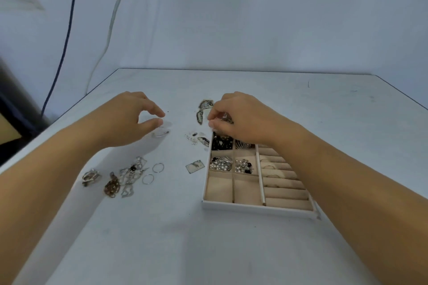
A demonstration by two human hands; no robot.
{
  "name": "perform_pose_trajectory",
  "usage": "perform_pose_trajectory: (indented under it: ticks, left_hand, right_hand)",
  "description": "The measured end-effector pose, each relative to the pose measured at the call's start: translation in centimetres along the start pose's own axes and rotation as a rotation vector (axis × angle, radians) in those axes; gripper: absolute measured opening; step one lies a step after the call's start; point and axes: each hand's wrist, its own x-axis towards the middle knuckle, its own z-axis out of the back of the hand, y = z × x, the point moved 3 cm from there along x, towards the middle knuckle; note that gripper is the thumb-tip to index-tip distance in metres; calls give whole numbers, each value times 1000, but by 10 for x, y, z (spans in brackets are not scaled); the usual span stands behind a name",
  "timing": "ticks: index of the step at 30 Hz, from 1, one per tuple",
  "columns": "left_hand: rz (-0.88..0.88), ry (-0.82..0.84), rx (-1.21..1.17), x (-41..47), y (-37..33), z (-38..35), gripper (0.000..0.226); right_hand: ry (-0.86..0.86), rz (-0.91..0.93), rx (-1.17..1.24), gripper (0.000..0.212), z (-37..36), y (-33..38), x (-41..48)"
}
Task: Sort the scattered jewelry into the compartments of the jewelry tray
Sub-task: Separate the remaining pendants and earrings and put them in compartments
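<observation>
Bare forearms (347, 183) reach in; the right hand (240, 118) pinches a small glittering piece (222, 119) between thumb and fingers over the far left corner of the jewelry tray (254, 210), while the left hand (129, 120), well left of the tray, hovers with thumb and forefinger curved and apart, holding nothing, just above a thin hoop (162, 133). Black beads (221, 142) and pearls (220, 164) sit in the tray's left compartments; tangled chains (128, 174) lie left of the tray's near end

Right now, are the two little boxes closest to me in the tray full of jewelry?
No, the two nearest square compartments of the tray show only bare beige lining.
</observation>
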Motion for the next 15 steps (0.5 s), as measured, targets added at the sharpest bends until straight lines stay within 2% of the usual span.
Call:
perform_pose_trajectory:
  ticks: [4, 9, 15]
  left_hand:
    - [32, 50, -5, -14, 21, -9, 27]
    - [59, 67, -81, -15, 31, -26, 46]
    - [78, 42, -115, -2, 25, -42, 33]
  right_hand:
    - [85, 25, -27, 23, -16, 20, 13]
    - [187, 32, -109, 28, -27, 37, 22]
    - [167, 49, -98, 27, -33, 54, 27]
